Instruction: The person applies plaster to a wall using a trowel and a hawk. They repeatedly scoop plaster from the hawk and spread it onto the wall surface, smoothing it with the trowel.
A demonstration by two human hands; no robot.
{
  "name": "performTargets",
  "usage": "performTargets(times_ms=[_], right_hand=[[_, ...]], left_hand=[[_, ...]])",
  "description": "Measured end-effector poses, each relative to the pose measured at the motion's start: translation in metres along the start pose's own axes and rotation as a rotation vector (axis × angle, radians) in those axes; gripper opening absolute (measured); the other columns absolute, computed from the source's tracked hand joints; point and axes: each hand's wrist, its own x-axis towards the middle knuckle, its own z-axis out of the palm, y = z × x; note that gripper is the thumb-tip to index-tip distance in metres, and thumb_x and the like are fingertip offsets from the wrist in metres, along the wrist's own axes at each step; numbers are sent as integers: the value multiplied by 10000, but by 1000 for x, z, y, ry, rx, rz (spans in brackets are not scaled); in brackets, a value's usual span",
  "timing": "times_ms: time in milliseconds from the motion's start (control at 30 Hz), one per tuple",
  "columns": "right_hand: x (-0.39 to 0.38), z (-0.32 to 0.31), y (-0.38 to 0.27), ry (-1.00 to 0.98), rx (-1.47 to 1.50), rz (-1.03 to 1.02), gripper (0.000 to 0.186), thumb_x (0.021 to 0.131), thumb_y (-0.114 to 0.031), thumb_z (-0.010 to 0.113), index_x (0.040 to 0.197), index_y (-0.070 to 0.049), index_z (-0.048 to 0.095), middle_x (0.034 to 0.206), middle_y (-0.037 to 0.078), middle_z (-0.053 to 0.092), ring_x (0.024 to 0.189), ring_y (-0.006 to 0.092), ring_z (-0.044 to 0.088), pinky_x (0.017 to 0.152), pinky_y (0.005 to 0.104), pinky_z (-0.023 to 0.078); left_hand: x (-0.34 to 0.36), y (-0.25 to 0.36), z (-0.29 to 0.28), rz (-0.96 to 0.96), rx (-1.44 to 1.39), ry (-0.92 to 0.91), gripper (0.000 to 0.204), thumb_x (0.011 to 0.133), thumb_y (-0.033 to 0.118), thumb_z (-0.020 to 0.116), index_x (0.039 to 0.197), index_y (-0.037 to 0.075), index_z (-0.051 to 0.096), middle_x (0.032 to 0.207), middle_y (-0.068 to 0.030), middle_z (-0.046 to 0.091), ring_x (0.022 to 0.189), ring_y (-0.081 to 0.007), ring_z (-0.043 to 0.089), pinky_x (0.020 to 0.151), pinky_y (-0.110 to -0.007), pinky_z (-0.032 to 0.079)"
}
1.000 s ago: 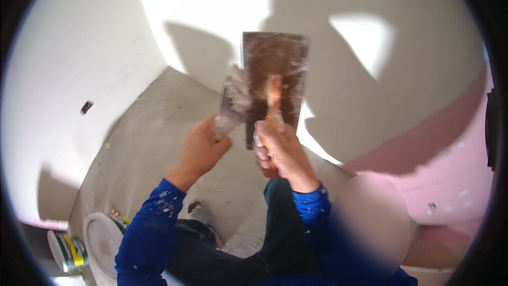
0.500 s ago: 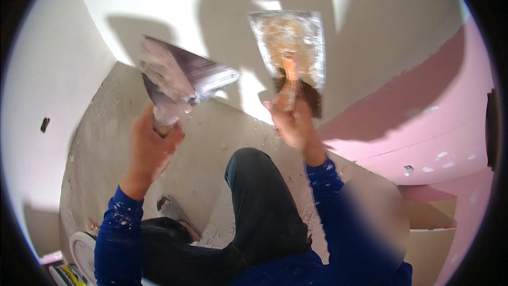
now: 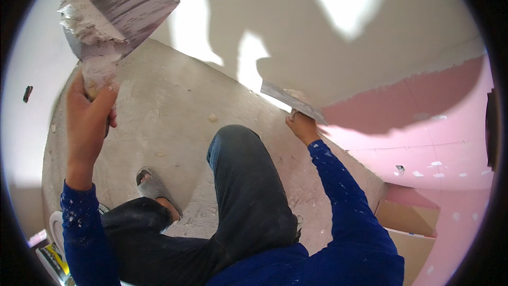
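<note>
My left hand (image 3: 87, 122) grips the handle of a wide putty knife (image 3: 135, 18), held up at the left. White plaster (image 3: 87, 24) is heaped along one side of its blade, and more is smeared over the neck and handle. Lower and to the right, my right hand (image 3: 302, 130) is closed on a finishing trowel (image 3: 291, 101). The trowel is seen nearly edge-on, tilted, close to the foot of the coated wall (image 3: 296, 37). Whether its blade touches the wall, I cannot tell. My fingers hide most of its handle.
Bare pink board (image 3: 391, 100) shows to the right of the coating. A cardboard box (image 3: 407, 220) stands at the lower right, and a bucket (image 3: 55, 228) partly shows behind my left sleeve. The rough concrete floor (image 3: 164, 90) has crumbs on it. My bent knee rises mid-view.
The putty knife has moved up and left. My right hand has brought the trowel down from higher in view and turned it from flat-facing to nearly edge-on.
</note>
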Motion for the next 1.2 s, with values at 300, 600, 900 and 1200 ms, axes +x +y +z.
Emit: performTargets(times_ms=[300,600,900,1200], right_hand=[[6,38,-5,-487,-6,109,596,851,-316,627,1317,38,517,1167,279,633,1072,412,617,952,498,475],[10,68,16,-245,-91,143,466,868,-410,632,1005,32,678,890,229,702,862,384,685,824,485,529],[19,38,-4,-318,-28,391,385,856,-400,620,886,-29,717,842,206,712,810,370,702,755,472,556],[44,-41,-16,-87,34,425,384,857,-402,612,853,-29,705,846,221,703,801,397,691,741,504,542]], left_hand=[[-17,-21,-25,45,255,57,367,904,240,622,1180,6,564,666,2,527,511,-60,485,479,-219,434],[-25,-38,-50,31,372,95,501,880,372,636,1219,12,552,672,-13,537,507,-73,498,491,-209,425],[-22,-22,-36,64,372,74,531,879,364,648,1243,-8,539,687,-13,529,530,-72,500,494,-221,426],[-12,0,-6,131,320,38,496,858,318,635,1227,-8,574,737,3,538,580,-59,474,506,-210,413]])
